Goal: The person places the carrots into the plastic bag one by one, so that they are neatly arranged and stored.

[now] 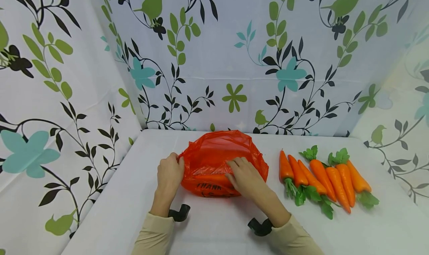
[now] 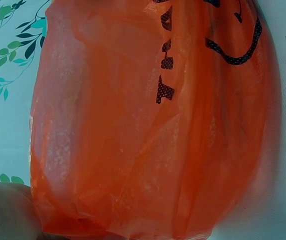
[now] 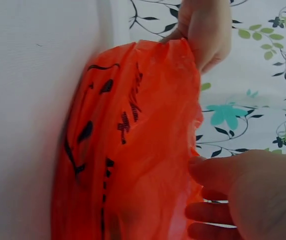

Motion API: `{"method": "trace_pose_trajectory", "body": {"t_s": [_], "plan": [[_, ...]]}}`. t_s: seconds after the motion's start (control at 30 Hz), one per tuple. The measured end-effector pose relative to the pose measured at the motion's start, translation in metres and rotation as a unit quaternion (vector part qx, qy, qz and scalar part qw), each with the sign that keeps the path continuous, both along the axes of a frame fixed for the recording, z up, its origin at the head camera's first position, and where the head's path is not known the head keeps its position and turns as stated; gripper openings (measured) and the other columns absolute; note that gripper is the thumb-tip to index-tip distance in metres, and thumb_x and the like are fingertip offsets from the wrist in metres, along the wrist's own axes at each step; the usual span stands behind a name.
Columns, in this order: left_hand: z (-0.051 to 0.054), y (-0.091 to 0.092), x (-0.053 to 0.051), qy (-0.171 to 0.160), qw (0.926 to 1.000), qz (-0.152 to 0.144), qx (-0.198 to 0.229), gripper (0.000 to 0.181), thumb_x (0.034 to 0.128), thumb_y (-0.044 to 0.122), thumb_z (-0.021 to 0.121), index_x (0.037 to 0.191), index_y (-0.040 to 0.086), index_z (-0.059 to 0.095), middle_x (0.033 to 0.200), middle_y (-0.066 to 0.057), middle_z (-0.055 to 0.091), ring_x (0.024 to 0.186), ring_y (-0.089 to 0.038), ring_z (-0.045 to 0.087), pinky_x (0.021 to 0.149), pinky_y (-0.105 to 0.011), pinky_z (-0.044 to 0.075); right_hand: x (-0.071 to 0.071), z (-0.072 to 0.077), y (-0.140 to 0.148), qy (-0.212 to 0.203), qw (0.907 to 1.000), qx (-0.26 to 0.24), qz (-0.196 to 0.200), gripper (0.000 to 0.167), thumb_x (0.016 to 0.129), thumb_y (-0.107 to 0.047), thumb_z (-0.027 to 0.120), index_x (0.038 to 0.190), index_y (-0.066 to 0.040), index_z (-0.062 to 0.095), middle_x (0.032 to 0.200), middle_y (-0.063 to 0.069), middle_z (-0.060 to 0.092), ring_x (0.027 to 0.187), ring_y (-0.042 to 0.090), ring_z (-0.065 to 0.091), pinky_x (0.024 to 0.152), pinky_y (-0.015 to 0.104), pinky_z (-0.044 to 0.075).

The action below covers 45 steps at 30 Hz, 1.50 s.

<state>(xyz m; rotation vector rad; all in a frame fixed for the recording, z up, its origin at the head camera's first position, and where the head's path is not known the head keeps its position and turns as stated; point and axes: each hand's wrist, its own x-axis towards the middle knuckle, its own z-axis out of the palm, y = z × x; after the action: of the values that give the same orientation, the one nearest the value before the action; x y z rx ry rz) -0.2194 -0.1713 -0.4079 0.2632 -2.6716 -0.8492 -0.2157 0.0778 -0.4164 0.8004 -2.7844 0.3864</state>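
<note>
A red plastic bag [image 1: 214, 162] with black "THANK" lettering lies on the white table, puffed up. The left hand [image 1: 170, 173] pinches the bag's left edge; the right wrist view also shows this hand [image 3: 205, 30] gripping a corner. The right hand [image 1: 246, 177] rests on the bag's right front, its fingers extended and slightly bent; in the right wrist view its fingertips touch the bag's edge. The red bag [image 2: 133, 125] fills most of the left wrist view. What is inside the bag cannot be made out.
Several orange carrots [image 1: 335, 180] with green leaves lie in a group on the white table [image 1: 214, 229], right of the bag. Patterned cloth [image 1: 207, 61] with leaves, flowers and birds hangs behind and at both sides.
</note>
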Motion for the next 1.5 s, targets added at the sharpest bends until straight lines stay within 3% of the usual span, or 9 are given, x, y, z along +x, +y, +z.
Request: {"method": "trace_pose_trajectory", "body": {"t_s": [0.23,0.4,0.63,1.07,1.5], "plan": [[-0.001,0.0,-0.001,-0.003,0.9999,0.005,-0.013,0.026,0.099,0.018,0.058,0.098,-0.007,0.067,0.086,-0.023,0.073,0.059,-0.025,0.065,0.064,-0.042,0.061,-0.003,0.012,0.009,0.095,0.9935,-0.063,0.002,0.042,0.094,-0.025,0.07,0.129,-0.005,0.06,0.121,0.01,0.063,0.113,0.027,0.057,0.101,0.042,0.051],[-0.002,-0.001,-0.001,0.0,0.9998,0.006,-0.021,0.027,0.0986,0.018,0.058,0.096,-0.007,0.068,0.084,-0.022,0.072,0.058,-0.025,0.064,0.062,-0.042,0.06,-0.005,0.018,0.019,0.117,0.9896,-0.083,-0.011,0.042,0.092,-0.024,0.071,0.127,-0.003,0.06,0.117,0.013,0.063,0.106,0.029,0.057,0.095,0.043,0.053],[-0.002,0.0,0.0,-0.003,0.9998,0.004,-0.021,0.027,0.0989,0.018,0.058,0.098,-0.007,0.068,0.085,-0.022,0.073,0.058,-0.024,0.065,0.063,-0.041,0.061,-0.01,0.021,0.033,0.106,0.9883,-0.101,-0.043,0.045,0.092,-0.023,0.071,0.13,-0.001,0.059,0.119,0.017,0.061,0.106,0.032,0.057,0.091,0.046,0.053],[-0.002,-0.001,-0.001,0.004,0.9996,0.007,-0.026,0.027,0.0984,0.017,0.058,0.096,-0.007,0.069,0.083,-0.022,0.072,0.058,-0.025,0.064,0.063,-0.042,0.061,-0.015,0.024,0.046,0.085,0.9858,-0.087,-0.116,0.047,0.093,-0.024,0.069,0.131,0.001,0.056,0.12,0.02,0.06,0.108,0.038,0.056,0.09,0.052,0.051],[-0.001,-0.001,-0.001,0.005,0.9997,0.004,-0.024,0.026,0.0983,0.017,0.058,0.095,-0.007,0.068,0.081,-0.021,0.072,0.055,-0.023,0.062,0.06,-0.041,0.06,-0.023,0.02,0.061,0.063,0.9746,-0.095,-0.193,0.049,0.094,-0.025,0.064,0.133,0.003,0.055,0.126,0.025,0.058,0.109,0.041,0.054,0.089,0.054,0.05]]}}
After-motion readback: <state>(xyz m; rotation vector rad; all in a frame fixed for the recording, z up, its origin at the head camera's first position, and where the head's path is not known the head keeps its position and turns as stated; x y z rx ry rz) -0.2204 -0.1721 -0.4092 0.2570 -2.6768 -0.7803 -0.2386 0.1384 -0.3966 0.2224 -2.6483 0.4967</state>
